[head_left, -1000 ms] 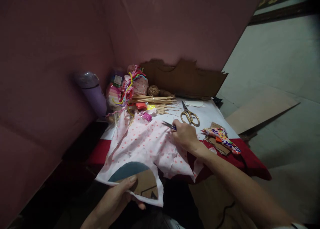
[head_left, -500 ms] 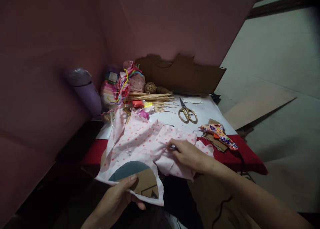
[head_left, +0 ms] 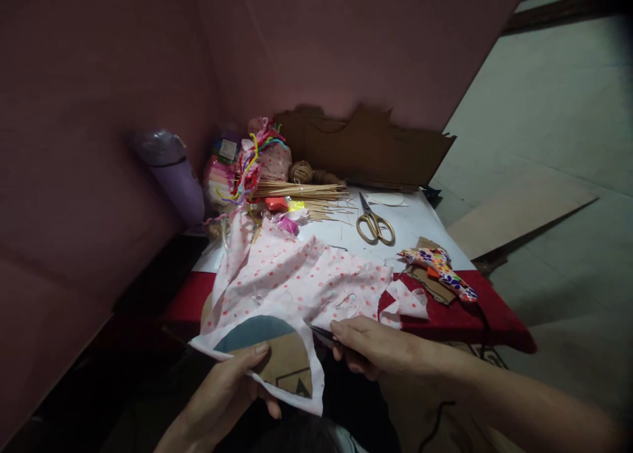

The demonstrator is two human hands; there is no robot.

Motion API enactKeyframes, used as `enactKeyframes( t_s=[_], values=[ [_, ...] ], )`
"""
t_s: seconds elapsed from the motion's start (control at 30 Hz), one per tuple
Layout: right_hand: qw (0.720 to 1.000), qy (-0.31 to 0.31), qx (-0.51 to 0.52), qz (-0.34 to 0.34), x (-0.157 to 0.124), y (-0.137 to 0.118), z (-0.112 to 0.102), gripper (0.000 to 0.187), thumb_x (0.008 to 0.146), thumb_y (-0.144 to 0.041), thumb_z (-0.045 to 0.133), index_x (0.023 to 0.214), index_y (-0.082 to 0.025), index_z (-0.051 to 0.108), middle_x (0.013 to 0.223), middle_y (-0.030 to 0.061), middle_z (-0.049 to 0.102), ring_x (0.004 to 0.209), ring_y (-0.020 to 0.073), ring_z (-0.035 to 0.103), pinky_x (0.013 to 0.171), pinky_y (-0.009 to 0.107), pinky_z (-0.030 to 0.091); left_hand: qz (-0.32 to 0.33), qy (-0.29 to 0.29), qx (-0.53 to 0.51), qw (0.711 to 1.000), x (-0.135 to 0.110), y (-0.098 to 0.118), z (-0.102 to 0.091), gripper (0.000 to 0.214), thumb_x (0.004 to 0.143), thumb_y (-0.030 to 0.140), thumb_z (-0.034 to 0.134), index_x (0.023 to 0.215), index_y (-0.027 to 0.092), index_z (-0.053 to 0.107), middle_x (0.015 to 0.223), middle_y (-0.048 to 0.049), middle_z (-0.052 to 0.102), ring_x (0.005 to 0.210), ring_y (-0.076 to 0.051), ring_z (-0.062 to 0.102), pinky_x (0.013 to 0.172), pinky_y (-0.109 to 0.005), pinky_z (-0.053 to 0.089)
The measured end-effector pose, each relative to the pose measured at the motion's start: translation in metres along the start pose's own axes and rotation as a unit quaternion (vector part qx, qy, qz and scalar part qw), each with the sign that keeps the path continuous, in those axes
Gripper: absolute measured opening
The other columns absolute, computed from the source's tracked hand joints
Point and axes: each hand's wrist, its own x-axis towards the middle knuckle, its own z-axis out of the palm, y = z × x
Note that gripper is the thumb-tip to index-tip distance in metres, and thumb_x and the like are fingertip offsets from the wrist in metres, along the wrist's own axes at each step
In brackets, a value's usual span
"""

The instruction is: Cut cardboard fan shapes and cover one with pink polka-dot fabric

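Observation:
My left hand [head_left: 225, 387] is closed on a rounded cardboard piece [head_left: 284, 354], brown with a blue-grey part, thumb on top and fingers beneath. White-pink dotted cloth [head_left: 297, 275] lies around and under that piece and spreads back over the table. In my right hand [head_left: 363, 347] is a slim, dark, pointed tool [head_left: 322, 333], its tip at the cloth edge just right of the cardboard. Its handle is hidden in my fingers, so I cannot tell whether it is a small pair of scissors.
Gold-handled scissors [head_left: 376, 225] lie on the white table top [head_left: 420, 222]. A flower-patterned glue gun [head_left: 440, 271] rests on cardboard at right. Behind are thin wooden sticks [head_left: 301, 190], twine [head_left: 301, 171], pipe cleaners [head_left: 254, 153] and a torn cardboard sheet [head_left: 366, 146]. A purple bottle [head_left: 175, 179] stands left.
My right hand has moved from the bunched cloth down and left toward the cardboard piece, and the dark tool's tip now shows. The cloth on the right lies flatter. My left hand keeps its hold.

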Motion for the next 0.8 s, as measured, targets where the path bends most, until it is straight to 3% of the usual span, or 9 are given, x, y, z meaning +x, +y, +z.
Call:
enactKeyframes(
  t_s=[0.43,0.8],
  values=[
    [0.998,-0.033,0.006,0.061,0.005,-0.039,0.007,0.049,0.091,-0.06,0.022,0.08,-0.019,0.047,0.058,-0.0046,0.041,0.038,0.0046,0.031,0.032,0.013,0.024,-0.003,-0.021,0.001,1.0,0.002,-0.003,-0.004,0.034,0.085,0.029,0.052,0.088,0.002,0.072,0.068,-0.0153,0.067,0.059,-0.022,0.063,0.047,-0.03,0.054],
    [0.998,-0.016,0.05,0.027,0.017,-0.033,0.01,0.047,0.092,-0.057,0.025,0.079,-0.018,0.048,0.057,-0.0054,0.039,0.038,0.0037,0.027,0.032,0.015,0.017,-0.001,-0.041,-0.008,0.999,0.003,-0.001,-0.005,0.032,0.085,0.027,0.052,0.089,0.004,0.073,0.068,-0.0148,0.068,0.059,-0.022,0.064,0.047,-0.03,0.054]
  ],
)
